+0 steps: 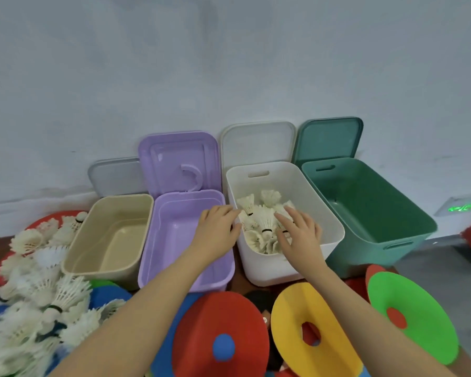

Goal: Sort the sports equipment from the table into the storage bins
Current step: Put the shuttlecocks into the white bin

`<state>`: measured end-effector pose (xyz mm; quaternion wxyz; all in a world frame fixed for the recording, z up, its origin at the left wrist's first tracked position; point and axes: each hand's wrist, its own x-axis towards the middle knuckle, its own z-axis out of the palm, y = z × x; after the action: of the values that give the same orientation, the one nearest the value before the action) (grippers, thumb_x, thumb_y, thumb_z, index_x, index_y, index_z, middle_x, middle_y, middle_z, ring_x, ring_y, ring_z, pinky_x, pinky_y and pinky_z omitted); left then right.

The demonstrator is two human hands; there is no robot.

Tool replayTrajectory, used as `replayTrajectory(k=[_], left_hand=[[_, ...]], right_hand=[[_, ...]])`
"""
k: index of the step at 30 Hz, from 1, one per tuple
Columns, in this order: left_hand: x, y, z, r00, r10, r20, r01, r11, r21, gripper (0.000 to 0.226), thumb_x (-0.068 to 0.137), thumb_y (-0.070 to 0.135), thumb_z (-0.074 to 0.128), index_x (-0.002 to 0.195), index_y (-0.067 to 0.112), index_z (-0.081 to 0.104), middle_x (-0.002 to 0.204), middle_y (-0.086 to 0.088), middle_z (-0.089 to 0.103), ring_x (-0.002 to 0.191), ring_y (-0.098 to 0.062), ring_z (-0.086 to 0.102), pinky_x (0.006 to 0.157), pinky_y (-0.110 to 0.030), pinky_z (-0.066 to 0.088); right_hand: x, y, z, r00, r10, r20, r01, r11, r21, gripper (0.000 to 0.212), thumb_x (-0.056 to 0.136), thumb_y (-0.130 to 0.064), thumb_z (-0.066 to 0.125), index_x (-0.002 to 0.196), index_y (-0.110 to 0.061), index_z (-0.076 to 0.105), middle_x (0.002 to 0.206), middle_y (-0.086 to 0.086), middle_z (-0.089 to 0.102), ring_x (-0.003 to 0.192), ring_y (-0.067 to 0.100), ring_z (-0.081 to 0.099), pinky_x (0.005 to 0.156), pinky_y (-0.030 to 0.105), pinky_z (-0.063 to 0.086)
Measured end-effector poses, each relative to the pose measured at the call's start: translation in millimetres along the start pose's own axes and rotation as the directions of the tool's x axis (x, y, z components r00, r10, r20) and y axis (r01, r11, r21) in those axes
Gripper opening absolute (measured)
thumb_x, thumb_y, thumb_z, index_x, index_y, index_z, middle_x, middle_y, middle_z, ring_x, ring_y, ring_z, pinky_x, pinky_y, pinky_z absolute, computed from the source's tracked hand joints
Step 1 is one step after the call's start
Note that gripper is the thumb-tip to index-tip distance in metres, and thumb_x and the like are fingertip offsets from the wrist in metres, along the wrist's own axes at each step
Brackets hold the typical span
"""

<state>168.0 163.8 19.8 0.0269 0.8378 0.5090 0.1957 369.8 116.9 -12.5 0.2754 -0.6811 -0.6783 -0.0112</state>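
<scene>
Four open bins stand in a row: beige bin (80, 251), purple bin (158, 213), white bin (321, 202) and green bin (408, 213). Several white shuttlecocks (264, 216) lie in the white bin. My left hand (218, 232) hovers over the purple bin's right rim with fingers reaching toward the white bin. Above the shuttlecocks in the white bin, my right hand (301, 235) is spread with straight fingers. Neither hand holds anything. A heap of loose shuttlecocks (38, 303) covers the table at the left.
Flat cone discs lie in front: a red disc (242, 322), a yellow disc (288, 330), a green disc (424, 303). Each bin's lid leans on the wall behind it. A red disc (42, 220) lies under the far-left shuttlecocks.
</scene>
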Motion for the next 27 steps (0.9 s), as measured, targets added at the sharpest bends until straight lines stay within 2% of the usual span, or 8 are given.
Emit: replayTrajectory(k=[4, 7, 11, 15, 19, 23, 25, 27], left_hand=[[-33.1, -21.1, -21.6, 1.0, 0.022, -0.02, -0.022, 1.0, 0.02, 0.045, 0.093, 0.034, 0.038, 0.133, 0.017, 0.048, 0.138, -0.002, 0.047, 0.126, -0.023, 0.041, 0.097, -0.033, 0.022], [-66.0, -42.5, -39.9, 1.0, -0.01, 0.005, 0.01, 1.0, 0.019, 0.043, 0.092, 0.031, 0.041, 0.13, 0.014, 0.053, 0.134, -0.006, 0.051, 0.122, -0.026, 0.047, 0.098, -0.038, 0.028], [-110.5, -74.7, -61.5, 0.996, -0.086, 0.017, 0.086, 0.996, -0.001, 0.044, 0.08, 0.036, 0.04, 0.104, 0.014, 0.069, 0.106, -0.006, 0.068, 0.094, -0.026, 0.065, 0.079, -0.041, 0.048], [-158.7, -109.8, -71.6, 0.981, -0.193, 0.013, 0.193, 0.979, -0.058, 0.041, 0.088, 0.034, 0.042, 0.123, 0.018, 0.058, 0.127, 0.0, 0.055, 0.12, -0.02, 0.046, 0.096, -0.033, 0.024], [-203.5, -139.2, -75.5, 0.973, -0.231, -0.007, 0.231, 0.971, -0.058, 0.033, 0.093, 0.027, 0.049, 0.125, 0.024, 0.055, 0.127, 0.007, 0.052, 0.122, -0.014, 0.04, 0.092, -0.026, 0.017], [-242.5, -164.1, -77.1, 0.956, -0.286, 0.06, 0.287, 0.958, -0.015, 0.044, 0.091, 0.042, 0.039, 0.129, 0.024, 0.052, 0.131, 0.008, 0.049, 0.125, -0.013, 0.037, 0.09, -0.025, 0.016], [-258.3, -173.9, -76.8, 0.941, -0.319, 0.114, 0.319, 0.948, 0.013, 0.043, 0.092, 0.044, 0.041, 0.13, 0.026, 0.049, 0.134, 0.009, 0.045, 0.127, -0.013, 0.033, 0.094, -0.028, 0.016], [-269.7, -181.1, -75.2, 0.925, -0.342, 0.162, 0.341, 0.939, 0.035, 0.043, 0.092, 0.043, 0.046, 0.133, 0.027, 0.046, 0.137, 0.009, 0.042, 0.129, -0.014, 0.031, 0.098, -0.031, 0.017]], right_hand=[[-9.7, -30.0, 5.7, 0.997, -0.074, -0.01, 0.075, 0.994, 0.08, 0.033, 0.085, -0.028, 0.051, 0.115, -0.023, 0.063, 0.118, 0.003, 0.06, 0.108, 0.031, 0.052, 0.088, 0.042, 0.033], [-22.2, -62.2, 13.7, 0.993, -0.117, 0.002, 0.115, 0.982, 0.149, 0.037, 0.086, -0.036, 0.042, 0.112, -0.022, 0.064, 0.11, 0.002, 0.061, 0.101, 0.03, 0.053, 0.084, 0.04, 0.036], [-40.2, -110.3, 24.6, 0.979, -0.195, 0.064, 0.176, 0.959, 0.221, 0.042, 0.087, -0.039, 0.038, 0.113, -0.021, 0.064, 0.108, -0.001, 0.06, 0.1, 0.025, 0.051, 0.084, 0.027, 0.026], [-65.2, -156.5, 43.8, 0.952, -0.277, 0.128, 0.229, 0.926, 0.301, 0.038, 0.088, -0.042, 0.04, 0.112, -0.024, 0.064, 0.106, -0.006, 0.061, 0.101, 0.018, 0.052, 0.085, 0.03, 0.032], [-90.8, -199.5, 60.9, 0.929, -0.308, 0.207, 0.235, 0.919, 0.316, 0.035, 0.086, -0.042, 0.044, 0.107, -0.024, 0.066, 0.102, -0.009, 0.06, 0.101, 0.015, 0.052, 0.081, 0.028, 0.025], [-114.3, -236.9, 80.1, 0.88, -0.341, 0.33, 0.252, 0.925, 0.284, 0.057, 0.075, -0.059, 0.031, 0.11, -0.029, 0.063, 0.106, -0.013, 0.056, 0.103, 0.012, 0.044, 0.08, 0.025, 0.016], [-125.6, -251.8, 91.6, 0.865, -0.334, 0.374, 0.256, 0.935, 0.244, 0.049, 0.078, -0.056, 0.039, 0.113, -0.031, 0.061, 0.111, -0.015, 0.053, 0.106, 0.009, 0.039, 0.08, 0.023, 0.012], [-133.6, -264.1, 100.4, 0.885, -0.273, 0.377, 0.19, 0.951, 0.242, 0.025, 0.085, -0.041, 0.053, 0.106, -0.03, 0.062, 0.109, -0.016, 0.053, 0.106, 0.008, 0.039, 0.08, 0.024, 0.011]])
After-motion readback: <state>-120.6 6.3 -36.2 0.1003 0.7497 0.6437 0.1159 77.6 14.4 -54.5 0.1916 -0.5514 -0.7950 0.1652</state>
